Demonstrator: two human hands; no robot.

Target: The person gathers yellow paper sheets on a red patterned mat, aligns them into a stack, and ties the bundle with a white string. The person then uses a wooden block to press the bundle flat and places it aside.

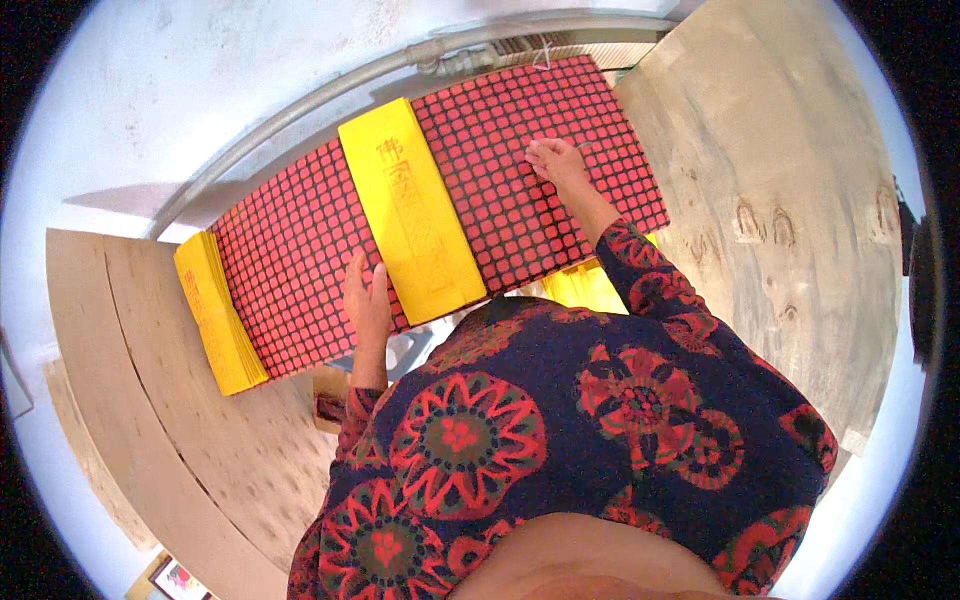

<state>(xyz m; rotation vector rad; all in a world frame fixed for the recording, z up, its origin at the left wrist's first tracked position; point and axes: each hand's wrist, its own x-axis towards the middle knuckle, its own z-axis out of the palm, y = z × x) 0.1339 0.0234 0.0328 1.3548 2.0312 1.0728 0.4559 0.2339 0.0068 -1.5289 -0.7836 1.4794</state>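
Observation:
A red-and-black checked cloth (517,187) covers the narrow table before me. Across its middle lies a yellow paper envelope or folded sleeve (412,217) with reddish printed characters. My left hand (366,296) is beside its lower left edge, thumb and fingers apart, holding nothing. Over the right part of the cloth is my right hand (556,161), its fingers bunched together with nothing visible in them. A stack of similar yellow papers (221,315), edges fanned, rests at the table's left end.
A wooden board (765,150) stands at the right, and brown wooden panels (172,337) lie at the left. More yellow paper (585,289) shows below the table's front edge. A pipe (315,86) runs along the wall behind.

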